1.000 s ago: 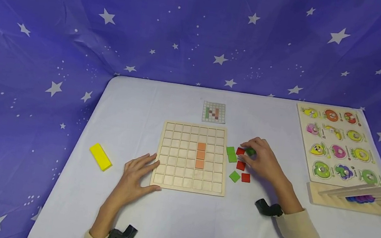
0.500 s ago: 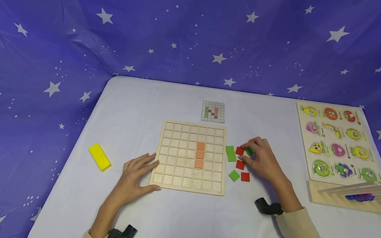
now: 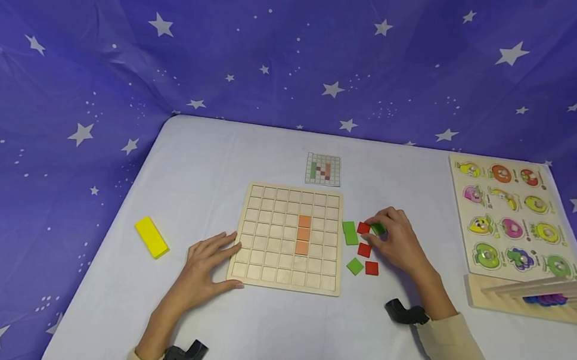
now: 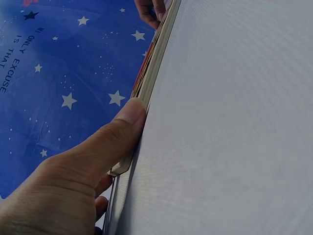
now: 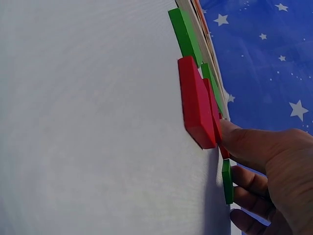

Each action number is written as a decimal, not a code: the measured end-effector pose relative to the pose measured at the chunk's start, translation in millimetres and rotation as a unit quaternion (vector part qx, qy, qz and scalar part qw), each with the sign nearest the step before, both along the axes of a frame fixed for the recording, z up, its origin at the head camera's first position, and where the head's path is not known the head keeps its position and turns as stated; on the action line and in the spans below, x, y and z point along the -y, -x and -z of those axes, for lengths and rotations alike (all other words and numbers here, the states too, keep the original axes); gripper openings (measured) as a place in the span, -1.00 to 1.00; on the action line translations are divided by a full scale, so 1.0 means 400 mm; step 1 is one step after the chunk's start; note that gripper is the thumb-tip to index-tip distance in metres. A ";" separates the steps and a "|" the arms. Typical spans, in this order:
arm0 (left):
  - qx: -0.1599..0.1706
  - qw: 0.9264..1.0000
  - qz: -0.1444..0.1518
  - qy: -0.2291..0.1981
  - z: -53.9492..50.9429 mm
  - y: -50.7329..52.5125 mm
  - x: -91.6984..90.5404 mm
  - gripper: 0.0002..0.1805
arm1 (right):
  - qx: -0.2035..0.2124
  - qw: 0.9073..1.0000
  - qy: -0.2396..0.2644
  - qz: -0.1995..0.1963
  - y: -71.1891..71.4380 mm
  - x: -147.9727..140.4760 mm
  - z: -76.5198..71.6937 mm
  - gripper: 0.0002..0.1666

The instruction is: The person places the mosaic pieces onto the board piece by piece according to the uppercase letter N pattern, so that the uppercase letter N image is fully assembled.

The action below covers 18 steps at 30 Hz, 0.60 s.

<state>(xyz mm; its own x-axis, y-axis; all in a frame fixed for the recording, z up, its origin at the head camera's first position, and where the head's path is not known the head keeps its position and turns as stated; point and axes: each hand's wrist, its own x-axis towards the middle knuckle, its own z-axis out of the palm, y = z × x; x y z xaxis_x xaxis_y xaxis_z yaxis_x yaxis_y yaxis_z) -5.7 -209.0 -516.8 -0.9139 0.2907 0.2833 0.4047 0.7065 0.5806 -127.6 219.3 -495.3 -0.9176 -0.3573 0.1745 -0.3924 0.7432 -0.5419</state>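
The left hand (image 3: pixel 201 271) lies at the left of the wooden grid board (image 3: pixel 283 288), its grip spread along the edge; the left wrist view adds the thumb against the board's thick near side. Right of the board on the white worktop (image 3: pixel 269 340), the right hand (image 3: pixel 397 241) pinches the farthest red tile (image 3: pixel 363 228). The right wrist view shows the thickness of the nearest red tile (image 5: pixel 195 105) (seen flat from the head) and a green tile (image 5: pixel 227 181) just beside the other fingers.
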 end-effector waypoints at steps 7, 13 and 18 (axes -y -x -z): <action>0.004 1.000 0.002 -0.001 0.001 0.000 0.001 -0.09 | 0.005 1.000 -0.008 0.006 0.000 0.005 0.001 -0.71; -0.002 1.000 0.003 0.000 0.005 0.001 0.002 -0.09 | -0.002 1.000 -0.012 0.005 0.000 0.006 0.000 -0.73; -0.007 1.000 0.004 -0.005 0.005 0.003 0.002 -0.09 | -0.019 1.000 -0.017 0.006 -0.001 0.005 -0.005 -0.73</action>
